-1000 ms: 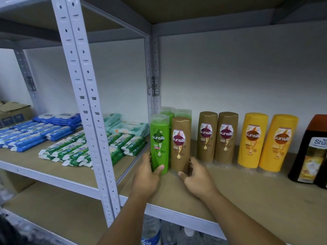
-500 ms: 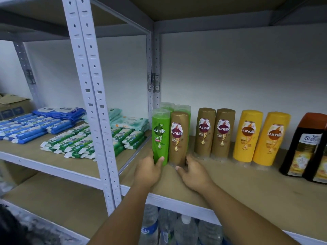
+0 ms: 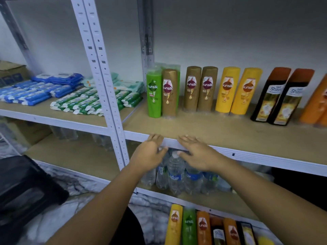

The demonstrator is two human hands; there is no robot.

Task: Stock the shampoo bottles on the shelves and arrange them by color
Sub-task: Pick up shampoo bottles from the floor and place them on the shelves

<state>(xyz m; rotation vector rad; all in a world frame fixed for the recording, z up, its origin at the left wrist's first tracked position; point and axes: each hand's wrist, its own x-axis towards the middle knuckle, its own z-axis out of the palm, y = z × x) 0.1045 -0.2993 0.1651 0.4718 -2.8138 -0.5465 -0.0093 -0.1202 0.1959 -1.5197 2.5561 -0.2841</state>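
Both hands are hovering at the white metal front rail [image 3: 247, 155] of the middle shelf, the left hand [image 3: 148, 154] and the right hand [image 3: 196, 152] close together, fingers stretched out flat. The grip on each side is open and holding nothing; whether the fingertips are actually touching the rail, I cannot tell.

Up on the shelf board the stock is standing in a row. A green plastic shampoo bottle [image 3: 154, 96] is at the far left, with a brown plastic shampoo bottle [image 3: 169, 93] touching its right side and more green ones half hidden behind them. Then comes a gap, a pair of brown bottles [image 3: 192, 89], a pair of yellow bottles [image 3: 227, 90], and two dark bottles with rust-coloured caps [image 3: 269, 99] further right.

Down at the near edge, below the clear water bottles [image 3: 175, 172], a mixed batch of unshelved shampoo bottles [image 3: 188, 227] is waiting: yellow, green, orange.

I am reading this as the pause between placements. The next move, I reckon, is calling for a reach down to that batch, choosing a colour and standing it beside its match. That lone brown one by the green may want sliding right to join its pair.
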